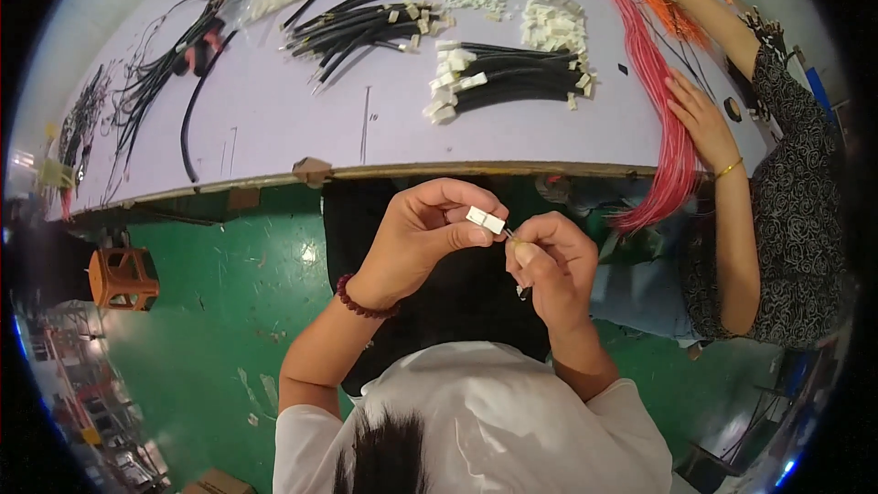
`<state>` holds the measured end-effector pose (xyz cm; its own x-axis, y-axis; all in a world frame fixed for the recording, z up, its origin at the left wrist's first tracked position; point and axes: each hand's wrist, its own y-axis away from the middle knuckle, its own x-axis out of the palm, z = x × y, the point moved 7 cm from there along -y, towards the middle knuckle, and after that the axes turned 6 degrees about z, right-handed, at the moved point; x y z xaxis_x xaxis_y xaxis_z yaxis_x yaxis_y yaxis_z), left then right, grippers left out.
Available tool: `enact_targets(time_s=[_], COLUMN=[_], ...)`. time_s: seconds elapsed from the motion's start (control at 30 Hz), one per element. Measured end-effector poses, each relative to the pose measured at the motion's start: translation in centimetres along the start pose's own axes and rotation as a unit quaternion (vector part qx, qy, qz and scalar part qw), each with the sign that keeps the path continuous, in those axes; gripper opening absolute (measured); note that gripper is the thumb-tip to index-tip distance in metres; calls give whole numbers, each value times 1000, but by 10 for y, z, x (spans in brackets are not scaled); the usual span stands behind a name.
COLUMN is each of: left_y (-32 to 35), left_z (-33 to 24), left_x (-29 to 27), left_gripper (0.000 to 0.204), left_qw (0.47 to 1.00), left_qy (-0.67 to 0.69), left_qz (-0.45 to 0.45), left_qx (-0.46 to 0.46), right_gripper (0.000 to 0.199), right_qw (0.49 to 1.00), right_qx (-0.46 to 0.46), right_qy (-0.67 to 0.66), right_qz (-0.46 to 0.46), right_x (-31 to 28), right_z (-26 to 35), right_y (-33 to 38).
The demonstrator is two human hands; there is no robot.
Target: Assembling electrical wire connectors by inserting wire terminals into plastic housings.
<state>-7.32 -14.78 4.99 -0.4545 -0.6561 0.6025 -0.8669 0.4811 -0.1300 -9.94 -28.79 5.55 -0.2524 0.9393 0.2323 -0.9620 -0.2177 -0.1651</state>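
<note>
The head view takes in a pale lilac worktable bowed by the lens, and at its left end lie loose black leads in a tangle, with an orange stool on the green floor below the table edge. Further along the tabletop sit two heaps of black cables with white plugs, one near the middle and one just right of it, with a scatter of small white housings beside them. In front of the table, over the person's lap, the left hand pinches a small white connector between thumb and forefinger, fingers curled tight around it. Touching its right end, the right hand has its fingertips closed on a thin wire end, too small to make out in detail. The step in hand looks like seating a wire terminal into the connector housing; the next move would call for lining the tip with one cavity and pushing straight in while the left hand keeps the housing from turning. On the right, a co-worker's hand rests on a long bundle of pink wires that spills over the table edge, with orange wires behind it.
</note>
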Motion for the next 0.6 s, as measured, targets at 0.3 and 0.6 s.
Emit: enact_targets(time_s=[0.3, 0.6], left_y=[32, 29], left_z=[-14, -45], left_x=[0, 13], left_gripper=[20, 16], left_qw=[994, 914], left_qy=[-101, -390], left_qz=[-45, 44], left_qx=[20, 100], right_gripper=[3, 4], right_qw=[997, 987], right_qx=[37, 58], right_qy=[55, 126], right_qz=[27, 81], right_x=[23, 25], right_z=[4, 7], right_y=[19, 16])
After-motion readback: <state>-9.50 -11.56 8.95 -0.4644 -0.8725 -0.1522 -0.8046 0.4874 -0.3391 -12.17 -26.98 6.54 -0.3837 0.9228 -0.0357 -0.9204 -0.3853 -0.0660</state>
